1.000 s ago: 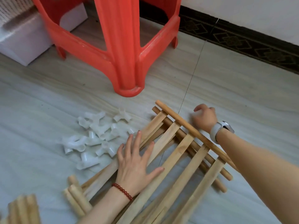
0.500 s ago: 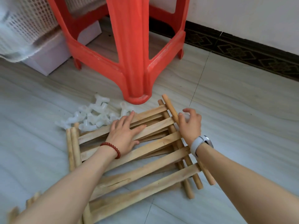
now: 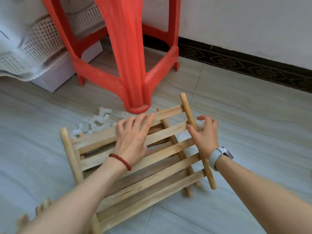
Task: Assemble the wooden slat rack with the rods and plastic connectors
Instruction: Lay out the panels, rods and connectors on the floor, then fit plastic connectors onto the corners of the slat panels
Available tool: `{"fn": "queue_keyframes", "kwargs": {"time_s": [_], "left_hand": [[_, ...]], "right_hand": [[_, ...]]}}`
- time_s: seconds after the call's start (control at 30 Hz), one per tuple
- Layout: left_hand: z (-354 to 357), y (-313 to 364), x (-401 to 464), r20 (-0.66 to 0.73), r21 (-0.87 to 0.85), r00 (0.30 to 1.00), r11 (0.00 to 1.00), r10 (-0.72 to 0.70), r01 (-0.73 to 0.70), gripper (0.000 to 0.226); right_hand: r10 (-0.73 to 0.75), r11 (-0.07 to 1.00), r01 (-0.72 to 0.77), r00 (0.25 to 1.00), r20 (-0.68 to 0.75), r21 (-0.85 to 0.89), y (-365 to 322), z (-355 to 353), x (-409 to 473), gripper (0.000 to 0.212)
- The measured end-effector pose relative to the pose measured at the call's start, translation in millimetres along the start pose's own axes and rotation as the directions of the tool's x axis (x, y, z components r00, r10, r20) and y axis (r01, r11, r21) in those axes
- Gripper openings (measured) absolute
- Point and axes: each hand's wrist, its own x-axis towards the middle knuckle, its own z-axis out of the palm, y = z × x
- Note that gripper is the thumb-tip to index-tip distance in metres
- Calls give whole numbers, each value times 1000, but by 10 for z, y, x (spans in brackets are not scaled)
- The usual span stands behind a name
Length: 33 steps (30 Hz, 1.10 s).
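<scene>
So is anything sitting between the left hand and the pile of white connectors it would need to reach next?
Nothing separate blocks the way. The left hand lies flat on the top slat panel, and the white connectors lie on the floor just beyond that panel's far edge, beside the red stool. The hand would only have to pass over the slats.

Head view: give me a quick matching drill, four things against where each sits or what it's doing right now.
Things:
1. left hand
2. right hand
3. plastic connectors
4. red stool

States:
A. heaped on the floor beyond the rack's left end
B. standing on the floor behind the rack
C. fingers flat on the upper slats
D. curled around the right-side rod

Pairs: 1-C, 2-D, 3-A, 4-B
</scene>
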Motion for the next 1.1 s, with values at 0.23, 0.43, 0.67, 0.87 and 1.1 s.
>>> {"fn": "queue_keyframes", "kwargs": {"time_s": [0.23, 0.43, 0.67, 0.87, 1.1], "left_hand": [[-644, 532, -296, -169, 47, 984, 998, 58, -51, 104], [-1739, 1303, -428, -318, 37, 937, 990, 143, -139, 112], [-2806, 1980, -830, 7, -119, 988, 981, 156, -154, 103], [-2582, 2166, -1162, 244, -246, 951, 960, 193, -132, 34], [-2131, 2455, -1230, 408, -289, 859, 936, 310, -201, 27]], "right_hand": [[-45, 996, 44, 999, 4, 73, -269, -957, -759, 34], [-145, 986, 155, 978, -151, 56, -811, -2101, -1666, 23], [-216, 968, 247, 913, -346, 49, -1072, -2811, -2654, 17], [-214, 977, 212, 969, -125, -33, -704, -2890, -3012, 22], [101, 855, -104, 994, 32, 507, -355, -3315, -3029, 28]]}}
